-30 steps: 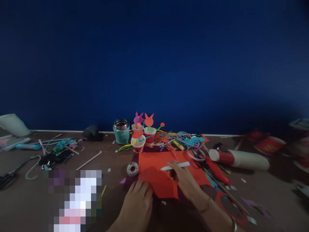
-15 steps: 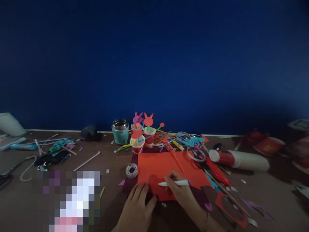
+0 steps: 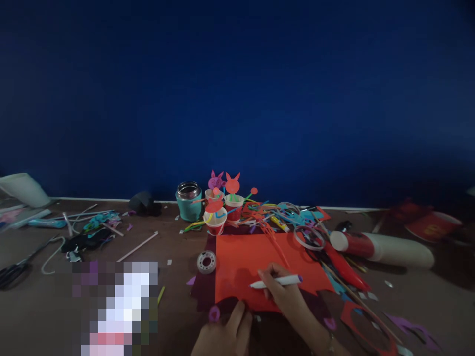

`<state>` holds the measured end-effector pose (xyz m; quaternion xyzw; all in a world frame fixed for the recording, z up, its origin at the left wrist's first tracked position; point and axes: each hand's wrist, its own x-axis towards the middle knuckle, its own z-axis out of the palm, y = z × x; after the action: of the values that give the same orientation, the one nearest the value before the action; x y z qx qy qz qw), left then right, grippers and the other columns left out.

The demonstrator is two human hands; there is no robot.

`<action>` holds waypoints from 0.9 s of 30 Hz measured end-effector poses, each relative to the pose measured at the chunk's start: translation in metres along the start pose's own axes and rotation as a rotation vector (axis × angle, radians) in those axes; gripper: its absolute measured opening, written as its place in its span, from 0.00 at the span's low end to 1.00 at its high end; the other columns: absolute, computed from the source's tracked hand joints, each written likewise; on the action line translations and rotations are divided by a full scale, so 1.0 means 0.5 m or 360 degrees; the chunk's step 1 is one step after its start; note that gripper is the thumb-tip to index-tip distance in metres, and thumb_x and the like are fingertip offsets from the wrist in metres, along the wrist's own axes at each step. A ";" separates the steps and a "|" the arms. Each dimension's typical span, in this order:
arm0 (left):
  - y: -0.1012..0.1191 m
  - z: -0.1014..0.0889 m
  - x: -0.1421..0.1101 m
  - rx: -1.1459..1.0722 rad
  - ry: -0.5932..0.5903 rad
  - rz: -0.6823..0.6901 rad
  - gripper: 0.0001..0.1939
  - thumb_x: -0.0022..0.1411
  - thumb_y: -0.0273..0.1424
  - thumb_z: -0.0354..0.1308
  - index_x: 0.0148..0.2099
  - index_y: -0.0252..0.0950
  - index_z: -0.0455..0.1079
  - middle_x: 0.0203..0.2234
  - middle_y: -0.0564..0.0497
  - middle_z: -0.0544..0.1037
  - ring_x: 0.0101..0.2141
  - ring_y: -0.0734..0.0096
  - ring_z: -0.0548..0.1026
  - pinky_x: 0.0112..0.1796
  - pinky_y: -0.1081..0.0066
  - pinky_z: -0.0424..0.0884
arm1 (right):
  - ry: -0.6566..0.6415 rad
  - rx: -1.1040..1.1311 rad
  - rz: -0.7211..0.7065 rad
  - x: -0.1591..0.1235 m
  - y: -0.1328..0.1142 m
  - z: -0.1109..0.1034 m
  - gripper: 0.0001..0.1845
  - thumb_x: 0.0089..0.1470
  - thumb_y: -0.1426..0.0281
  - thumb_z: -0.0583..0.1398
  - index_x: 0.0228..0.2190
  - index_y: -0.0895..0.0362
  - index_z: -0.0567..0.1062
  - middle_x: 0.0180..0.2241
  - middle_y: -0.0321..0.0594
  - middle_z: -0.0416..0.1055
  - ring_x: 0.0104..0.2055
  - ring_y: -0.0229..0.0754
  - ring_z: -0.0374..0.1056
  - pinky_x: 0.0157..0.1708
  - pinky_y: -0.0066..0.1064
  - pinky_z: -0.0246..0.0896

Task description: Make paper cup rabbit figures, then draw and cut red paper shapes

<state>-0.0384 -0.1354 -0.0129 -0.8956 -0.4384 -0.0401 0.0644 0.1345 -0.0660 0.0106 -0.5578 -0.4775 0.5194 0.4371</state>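
My right hand (image 3: pixel 280 287) is closed round a white marker (image 3: pixel 276 282) with a purple end, its tip at the surface of a red-orange sheet of paper (image 3: pixel 241 252). My left hand (image 3: pixel 224 336) is low in the view, with index finger and thumb stretched toward the sheet's lower edge; its other fingers are partly hidden. Just above its knuckles shows a small round purple piece (image 3: pixel 214 313) with a pinkish middle; I cannot tell whether the hand touches it. Dark purple paper (image 3: pixel 204 289) lies under the red-orange sheet.
A tape roll (image 3: pixel 206 262) sits left of the sheet. Behind are paper cups (image 3: pixel 215 220) with paper animal figures and a teal jar (image 3: pixel 189 202). Stacked cups (image 3: pixel 393 249) lie at right, near red cut-out paper (image 3: pixel 367 324). Scissors (image 3: pixel 17 272) rest at far left.
My left hand has drawn back toward me off the sheet, and the round purple piece now shows. My right hand still holds the marker over the sheet. The whole view has shifted slightly.
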 end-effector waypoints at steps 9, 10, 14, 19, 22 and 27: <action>-0.003 -0.002 0.002 -0.0079 0.0015 -0.0016 0.15 0.63 0.30 0.51 0.51 0.38 0.68 0.50 0.46 0.73 0.28 0.69 0.77 0.29 0.69 0.75 | 0.0044 -0.0012 -0.0032 0.003 0.008 -0.001 0.18 0.43 0.58 0.60 0.16 0.53 0.60 0.10 0.28 0.59 0.14 0.32 0.51 0.16 0.25 0.48; -0.003 -0.002 0.002 -0.0081 0.0009 -0.0014 0.15 0.62 0.31 0.51 0.51 0.38 0.68 0.50 0.46 0.73 0.28 0.69 0.77 0.30 0.68 0.76 | 0.0035 0.0007 -0.0007 0.003 0.006 0.000 0.18 0.43 0.57 0.60 0.15 0.53 0.59 0.09 0.27 0.58 0.14 0.32 0.51 0.16 0.25 0.49; -0.003 0.002 0.004 -0.0097 -0.0048 -0.0015 0.15 0.63 0.30 0.51 0.51 0.39 0.67 0.48 0.47 0.74 0.28 0.68 0.77 0.35 0.63 0.76 | 0.0041 -0.0017 -0.0020 -0.001 -0.003 0.004 0.18 0.37 0.61 0.64 0.15 0.54 0.60 0.11 0.26 0.57 0.15 0.31 0.52 0.18 0.25 0.51; -0.003 0.015 0.005 -0.0128 -0.0129 -0.0019 0.15 0.64 0.31 0.48 0.51 0.39 0.68 0.48 0.44 0.73 0.26 0.68 0.77 0.29 0.67 0.75 | -0.0052 -0.0024 -0.0050 -0.011 -0.010 0.004 0.17 0.45 0.60 0.59 0.16 0.54 0.60 0.10 0.27 0.58 0.15 0.32 0.53 0.17 0.25 0.49; -0.002 0.018 0.005 -0.0166 -0.0125 0.0023 0.15 0.63 0.30 0.48 0.51 0.37 0.68 0.50 0.40 0.71 0.28 0.69 0.77 0.29 0.69 0.74 | -0.0098 -0.0033 -0.0014 -0.014 -0.020 0.015 0.15 0.43 0.63 0.61 0.17 0.54 0.61 0.11 0.27 0.59 0.15 0.32 0.54 0.17 0.24 0.49; 0.001 0.002 0.005 -0.0160 -0.0124 0.0019 0.14 0.63 0.31 0.49 0.49 0.38 0.69 0.51 0.41 0.70 0.29 0.67 0.77 0.33 0.64 0.75 | -0.0158 -0.0136 0.0022 -0.003 -0.037 0.057 0.12 0.41 0.65 0.61 0.16 0.55 0.63 0.13 0.29 0.62 0.17 0.32 0.56 0.18 0.24 0.50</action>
<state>-0.0366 -0.1336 -0.0137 -0.9012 -0.4326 -0.0269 0.0024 0.1047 -0.0646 0.0268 -0.5527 -0.5166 0.5285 0.3851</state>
